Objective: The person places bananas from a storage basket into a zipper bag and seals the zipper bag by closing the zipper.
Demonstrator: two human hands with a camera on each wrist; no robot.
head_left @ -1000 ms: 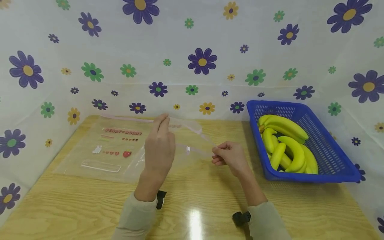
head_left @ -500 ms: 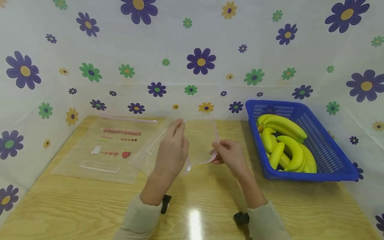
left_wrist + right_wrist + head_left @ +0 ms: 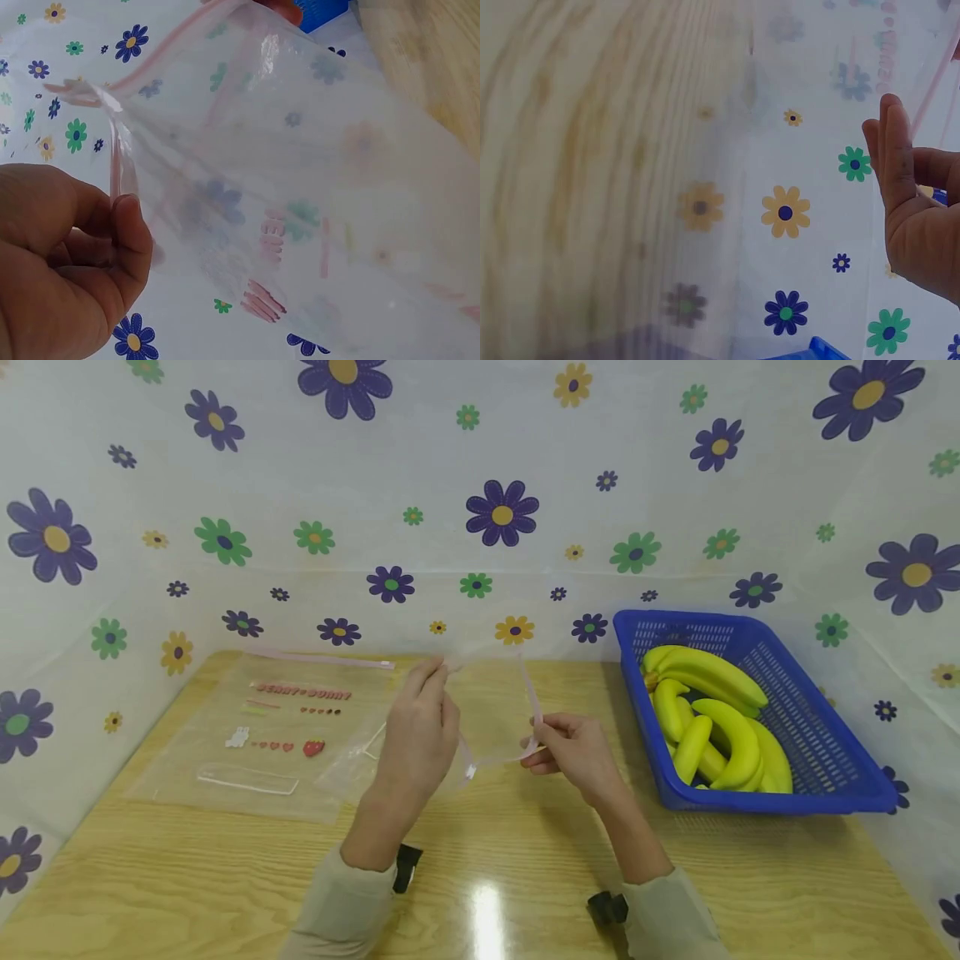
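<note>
A clear zip bag (image 3: 491,710) with a pink zip edge is held up between both hands, its mouth spread apart and facing right. My left hand (image 3: 416,731) pinches one side of the mouth between thumb and fingers, as the left wrist view shows close up on the pink edge (image 3: 115,161). On the other side, my right hand (image 3: 577,756) pinches the edge by its fingertips. A small white slider (image 3: 470,771) sits at the mouth's lower near corner. Flat on the table at left lies a second zip bag (image 3: 255,718), printed with red letters, hearts, a bunny and a strawberry.
A blue plastic basket (image 3: 817,727) holding several yellow bananas (image 3: 738,743) stands on the right of the wooden table (image 3: 187,877). Behind and at both sides hangs a white cloth (image 3: 420,460) with flower prints.
My left hand moved right, toward the right hand, then slightly back left. The held bag's mouth went from a narrow gap to a wide one, and its slider came lower and nearer.
</note>
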